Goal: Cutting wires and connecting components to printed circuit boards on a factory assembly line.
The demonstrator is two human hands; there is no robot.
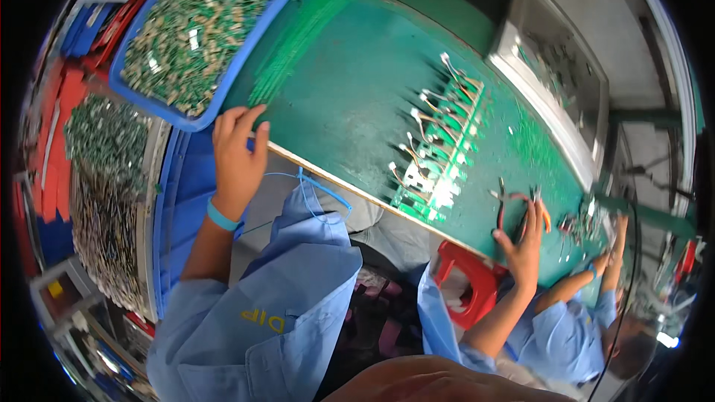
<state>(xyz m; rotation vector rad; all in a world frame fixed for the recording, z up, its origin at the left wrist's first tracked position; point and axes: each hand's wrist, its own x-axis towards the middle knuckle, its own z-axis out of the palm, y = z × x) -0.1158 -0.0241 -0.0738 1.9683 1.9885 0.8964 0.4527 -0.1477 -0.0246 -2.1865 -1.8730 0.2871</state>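
My left hand (pixel 238 150) rests at the front edge of the green worktable (pixel 328 126), thumb and fingers apart, holding nothing I can see. Just beyond its fingertips lie thin green strips (pixel 294 45), blurred. Over at the right, my right hand (pixel 523 244) reaches onto the table with thumb and fingers spread. Its thumb is near red-handled pliers (pixel 501 212), and its fingertips lie over or beside an orange-handled hand tool (pixel 547 219), partly hidden. Between my hands stands a row of green circuit boards (pixel 447 152) with short wires and white connectors.
Left of the table, a blue bin (pixel 223 93) is heaped with small green and tan pieces. Green scraps (pixel 532 138) lie before a grey-framed panel (pixel 555 115). A red stool (pixel 469 283) stands below the edge. At far right a co-worker (pixel 570 335) handles small parts.
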